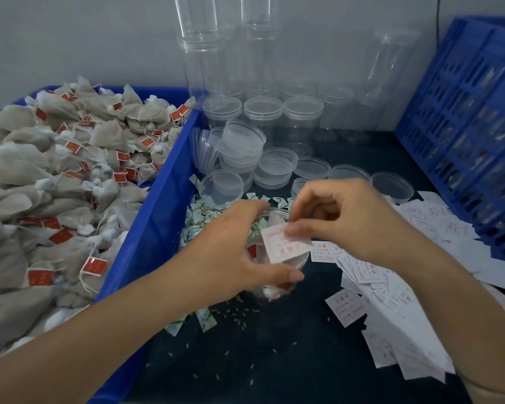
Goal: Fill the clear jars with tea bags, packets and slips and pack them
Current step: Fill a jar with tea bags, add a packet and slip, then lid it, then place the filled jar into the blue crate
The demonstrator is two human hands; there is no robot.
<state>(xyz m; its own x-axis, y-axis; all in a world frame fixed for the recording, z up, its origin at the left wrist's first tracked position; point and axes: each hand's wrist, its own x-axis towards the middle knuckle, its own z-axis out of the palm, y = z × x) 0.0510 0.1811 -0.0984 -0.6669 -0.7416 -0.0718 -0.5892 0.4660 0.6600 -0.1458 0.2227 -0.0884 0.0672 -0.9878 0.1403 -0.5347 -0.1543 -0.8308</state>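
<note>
Head view, the only one.

- Left hand (pixel 239 249) wraps around a clear jar (pixel 264 290), thumb on the near side and fingers over the far rim. It holds the jar just above the dark table (pixel 274 363), mouth turned up toward the camera.
- Right hand (pixel 344 223) pinches a white slip (pixel 283 247) with red print between thumb and fingertips. The slip lies across the jar's mouth, not yet down inside.
- Red tags and white cloth show through the jar wall, so tea bags appear to be in. Whether a packet has gone in, I cannot tell.
- Supplies: a heap of tea bags (pixel 56 170) fills the blue bin (pixel 158 196) on the left. Green-and-white packets (pixel 201 220) lie just beside the bin. Loose slips (pixel 391 290) spread to the right of the jar.
- At the back stand empty jars (pixel 263 112), some stacked, with loose lids (pixel 242 141) piled in front of them.
- A blue crate (pixel 464 126) stands at the right; its contents are too blurred to read.

Judgement: this jar is near its last filling step, with capping and packing left. No capped, filled jar is in view. Many jars and lids wait, so the job looks far from finished.
</note>
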